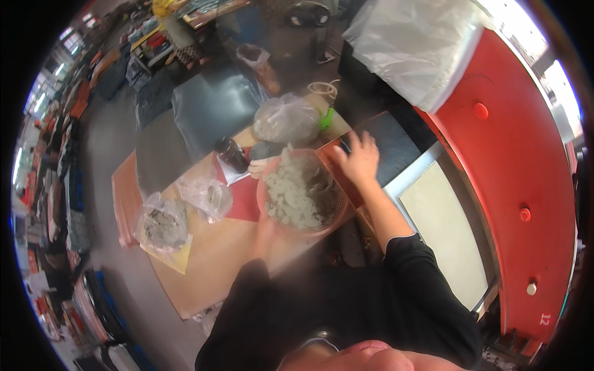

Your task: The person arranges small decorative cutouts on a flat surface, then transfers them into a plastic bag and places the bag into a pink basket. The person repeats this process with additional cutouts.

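Note:
A pink plastic basket (265,213) stands in front of me, heaped with pale grey-green cut pieces (294,191). My left hand (266,230) is at the basket's near left side, against its wall; it is blurred and its fingers are hidden. To the right of the basket, my right hand (360,159) is stretched out with fingers spread over a brown board (340,179) and the dark plate (396,142) beside it. A small dark thing (346,146) shows by its fingers; whether they touch it I cannot tell.
On the table (216,253) lie clear bags of small pieces (164,226), a dark jar (231,153), a pale glove (260,166) and a larger plastic bag (288,120). A red machine (507,161) with knobs curves along the right. A person in yellow (164,9) stands far back.

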### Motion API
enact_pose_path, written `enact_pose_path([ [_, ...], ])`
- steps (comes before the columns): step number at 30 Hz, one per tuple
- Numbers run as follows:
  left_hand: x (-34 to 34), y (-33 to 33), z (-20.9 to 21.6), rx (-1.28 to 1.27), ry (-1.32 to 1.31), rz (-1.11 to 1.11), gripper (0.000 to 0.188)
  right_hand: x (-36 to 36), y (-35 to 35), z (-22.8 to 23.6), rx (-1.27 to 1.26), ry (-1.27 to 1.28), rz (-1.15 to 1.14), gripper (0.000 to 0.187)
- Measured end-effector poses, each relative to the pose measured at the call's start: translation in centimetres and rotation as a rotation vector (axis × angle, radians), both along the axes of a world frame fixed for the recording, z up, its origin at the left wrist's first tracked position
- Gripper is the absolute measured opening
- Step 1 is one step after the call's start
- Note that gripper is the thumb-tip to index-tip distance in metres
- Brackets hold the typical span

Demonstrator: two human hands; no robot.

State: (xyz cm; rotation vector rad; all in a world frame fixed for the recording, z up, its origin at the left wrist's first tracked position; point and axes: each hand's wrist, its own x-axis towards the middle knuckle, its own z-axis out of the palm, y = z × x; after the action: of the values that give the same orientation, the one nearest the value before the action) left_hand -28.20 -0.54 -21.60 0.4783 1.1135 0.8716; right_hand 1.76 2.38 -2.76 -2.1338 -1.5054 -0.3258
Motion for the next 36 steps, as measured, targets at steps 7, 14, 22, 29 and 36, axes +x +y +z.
enact_pose_path([
  [7, -3.0, -0.6, -2.4, -0.090, -0.003, 0.097, 0.047, -8.1, -2.6, -2.3, -0.186, 0.142, 0.586, 0.068],
  [14, -9.4, -2.4, 0.2, -0.099, -0.125, 0.001, 0.054, -11.0, -7.5, -1.1, -0.103, 0.226, 0.770, 0.049],
  [22, -18.3, -3.4, -2.6, -0.077, -0.005, -0.055, 0.061, -6.6, -21.5, 0.7, -0.031, 0.213, 0.172, 0.037],
  [29, -26.8, 2.1, -10.0, -0.304, 0.069, -0.383, 0.073, -6.8, -32.9, 0.5, 0.035, 0.164, -0.335, 0.031],
  [36, -24.3, 0.1, 2.9, 0.160, 0.986, -0.523, 0.050, -4.6, -39.3, -0.6, 0.154, 0.207, -0.556, 0.025],
])
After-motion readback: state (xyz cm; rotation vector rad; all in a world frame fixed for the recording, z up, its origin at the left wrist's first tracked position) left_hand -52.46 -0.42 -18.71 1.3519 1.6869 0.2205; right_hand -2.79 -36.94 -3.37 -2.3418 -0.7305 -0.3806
